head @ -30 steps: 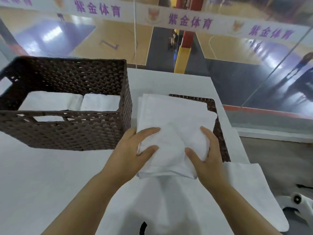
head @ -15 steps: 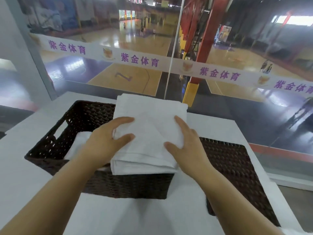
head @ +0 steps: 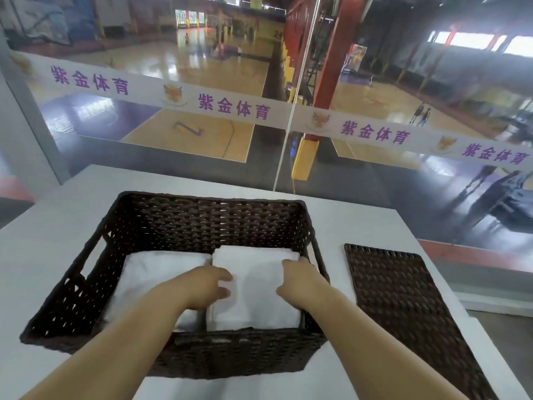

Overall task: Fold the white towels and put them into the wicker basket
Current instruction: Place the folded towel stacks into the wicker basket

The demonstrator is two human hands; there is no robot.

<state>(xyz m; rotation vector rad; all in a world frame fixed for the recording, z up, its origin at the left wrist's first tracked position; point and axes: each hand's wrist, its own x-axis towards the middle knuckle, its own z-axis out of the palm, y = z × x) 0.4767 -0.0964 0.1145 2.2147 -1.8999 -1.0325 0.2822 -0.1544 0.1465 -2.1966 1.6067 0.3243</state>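
A dark brown wicker basket (head: 230, 353) stands on the white table. Two folded white towels lie side by side inside it. My left hand (head: 202, 287) grips the left edge of the right-hand folded towel (head: 253, 287), thumb and fingers pinching it. My right hand (head: 300, 284) holds the same towel's right edge, close against the basket's right wall. The towel rests low in the basket's right half. The other folded towel (head: 161, 272) fills the left half, partly hidden by my left forearm.
A flat wicker lid (head: 403, 307) lies on the table (head: 57, 226) just right of the basket. A glass wall with a lettered white strip (head: 230, 108) rises behind the table's far edge. The table's right edge drops to the floor.
Both hands carried the folded towel from above the lid leftward over the basket, then lowered it into the basket's right half beside the other towel.
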